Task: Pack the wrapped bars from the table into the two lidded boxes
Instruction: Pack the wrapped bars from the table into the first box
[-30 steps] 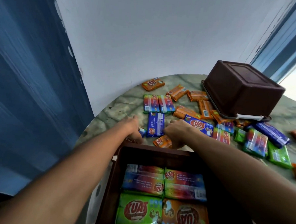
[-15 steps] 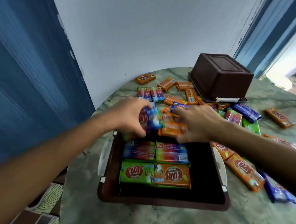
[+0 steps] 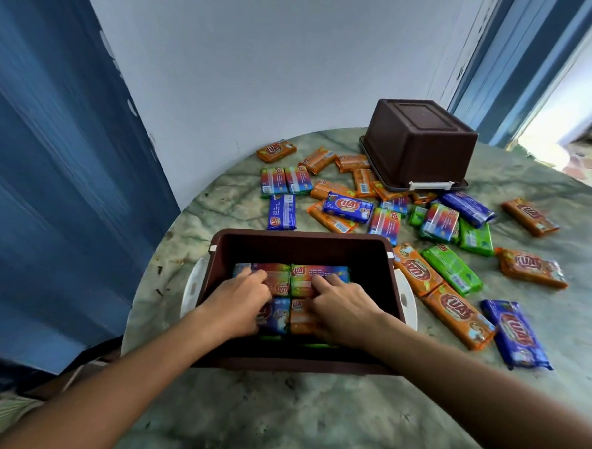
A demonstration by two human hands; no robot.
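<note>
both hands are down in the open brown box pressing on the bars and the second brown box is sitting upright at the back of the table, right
Not quite. The second brown box is upside down, its base facing up, at the back of the table; the head view shows this. The rest holds: the left hand and right hand are both down in the open brown box, on the bars.

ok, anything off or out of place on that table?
Yes: the far box sits upside down, base up, with its rim resting on orange bars. Loose bars lie scattered and overlapping across the table. Both hands, left and right, are in the near box. No visible damage.
</note>
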